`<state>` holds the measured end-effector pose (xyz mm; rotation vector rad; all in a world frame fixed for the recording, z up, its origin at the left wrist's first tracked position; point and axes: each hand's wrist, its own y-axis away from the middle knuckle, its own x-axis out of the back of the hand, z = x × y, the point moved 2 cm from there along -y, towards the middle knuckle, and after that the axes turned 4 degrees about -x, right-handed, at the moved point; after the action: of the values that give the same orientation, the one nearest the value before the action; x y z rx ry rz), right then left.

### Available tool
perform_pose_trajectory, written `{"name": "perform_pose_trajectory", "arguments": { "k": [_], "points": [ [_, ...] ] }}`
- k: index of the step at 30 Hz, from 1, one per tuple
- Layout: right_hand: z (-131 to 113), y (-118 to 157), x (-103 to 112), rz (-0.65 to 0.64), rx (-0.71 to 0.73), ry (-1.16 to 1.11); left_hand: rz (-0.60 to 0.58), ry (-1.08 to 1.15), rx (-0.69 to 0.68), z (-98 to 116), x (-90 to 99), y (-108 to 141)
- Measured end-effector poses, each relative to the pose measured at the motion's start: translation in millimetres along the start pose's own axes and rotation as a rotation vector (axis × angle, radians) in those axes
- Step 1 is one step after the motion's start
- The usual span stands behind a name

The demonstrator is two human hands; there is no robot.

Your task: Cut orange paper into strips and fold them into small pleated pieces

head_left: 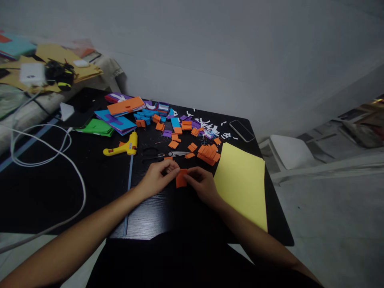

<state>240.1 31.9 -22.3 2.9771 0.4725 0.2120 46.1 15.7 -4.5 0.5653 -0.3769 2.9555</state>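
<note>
A small orange paper piece (181, 179) is held between my two hands above the black table, near its front. My left hand (159, 176) pinches its upper left edge between thumb and fingers. From the other side, my right hand (204, 182) grips the right edge with thumb and forefinger. Just beyond my hands lie black-handled scissors (178, 153). Folded orange pieces (208, 154) are heaped to the right of the scissors, and more orange, blue and purple pieces lie scattered behind.
A yellow glue gun (123, 147) lies left of the scissors. Yellow sheets (243, 180) lie at the right, with a phone (241, 131) behind them. Stacked coloured papers (117, 120) and a white cable (81, 180) occupy the left. White scraps (210, 127) lie at the back.
</note>
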Motion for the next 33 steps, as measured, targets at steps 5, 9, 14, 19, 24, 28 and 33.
{"name": "perform_pose_trajectory", "arguments": {
  "k": [5, 9, 14, 19, 24, 28, 33],
  "points": [
    [1.0, -0.2, -0.4, -0.014, 0.012, -0.006, -0.063, 0.012, 0.003, -0.5, -1.1, -0.8],
    [0.6, 0.3, -0.4, -0.008, 0.014, -0.006, -0.055, 0.037, 0.009, -4.1, -0.6, -1.3],
    [-1.7, 0.8, 0.0, 0.013, 0.001, 0.004, -0.001, 0.077, 0.036, -6.2, -1.3, -2.7],
    [-1.7, -1.0, 1.3, 0.029, -0.023, -0.027, 0.007, 0.090, 0.070, -6.2, -1.9, -3.6],
    [-3.4, -1.4, 0.8, 0.005, 0.009, -0.030, -0.027, 0.091, 0.055, -4.9, -1.4, -3.3],
    [-4.1, -1.8, 1.4, 0.017, 0.054, -0.028, -0.082, 0.104, 0.033, -4.7, -2.8, -2.9],
    [-4.4, -1.4, 3.0, 0.032, 0.064, -0.034, -0.084, 0.098, 0.066, -3.7, -4.2, -2.2]
  ]
}}
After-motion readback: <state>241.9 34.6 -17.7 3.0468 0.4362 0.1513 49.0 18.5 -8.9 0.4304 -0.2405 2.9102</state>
